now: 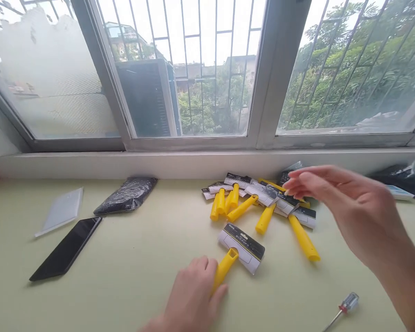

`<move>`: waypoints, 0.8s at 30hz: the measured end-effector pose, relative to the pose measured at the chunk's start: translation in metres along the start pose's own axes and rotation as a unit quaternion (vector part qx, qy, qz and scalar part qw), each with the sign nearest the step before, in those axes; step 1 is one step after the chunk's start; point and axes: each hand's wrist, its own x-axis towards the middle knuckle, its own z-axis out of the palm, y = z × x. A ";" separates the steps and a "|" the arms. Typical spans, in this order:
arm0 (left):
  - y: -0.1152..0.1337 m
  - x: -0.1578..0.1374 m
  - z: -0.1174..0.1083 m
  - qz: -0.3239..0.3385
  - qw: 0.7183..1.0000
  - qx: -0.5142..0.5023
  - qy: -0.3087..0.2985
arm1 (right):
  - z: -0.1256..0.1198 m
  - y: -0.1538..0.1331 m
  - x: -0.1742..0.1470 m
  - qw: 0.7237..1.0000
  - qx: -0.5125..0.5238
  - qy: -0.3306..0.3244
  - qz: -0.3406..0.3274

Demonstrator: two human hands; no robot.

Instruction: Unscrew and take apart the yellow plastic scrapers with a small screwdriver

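Note:
My left hand (197, 290) is closed round the yellow handle of a scraper (224, 269). A black and white card (242, 249) covers the scraper's wide head, which points away from me on the table. Raised at the right, my right hand (346, 198) has its thumb and fingers pinched together. Whatever may be between its fingertips is too small to make out. Behind its fingertips lies a pile of similar carded scrapers (263, 193) with yellow handles. One scraper handle (303, 239) sticks out from the pile towards me, below the right hand.
On the pale green table (131, 258), a screwdriver (347, 304) with a clear handle lies at the front right. To the left are a black phone (67, 251), a whitish flat packet (61, 211) and a black plastic-wrapped package (126, 196). Black bags (404, 180) lie at far right, below the windows.

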 end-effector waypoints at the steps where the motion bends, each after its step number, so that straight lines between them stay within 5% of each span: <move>1: -0.001 0.000 0.007 0.014 1.000 0.008 0.016 | 0.012 0.009 -0.009 0.999 0.014 -0.037 0.014; 7: -0.019 -0.009 0.028 0.113 0.983 -0.042 0.137 | 0.065 0.072 -0.075 0.957 0.128 -0.184 0.186; 10: -0.017 -0.010 0.025 0.115 0.978 -0.074 0.156 | 0.063 0.068 -0.084 0.910 0.241 -0.274 0.199; 18: -0.014 -0.003 0.017 0.064 0.976 -0.151 0.142 | 0.071 0.042 -0.093 0.843 0.351 -0.348 0.210; 24: -0.018 -0.002 0.019 0.068 0.973 -0.128 0.179 | 0.086 0.040 -0.107 0.872 0.313 -0.320 0.198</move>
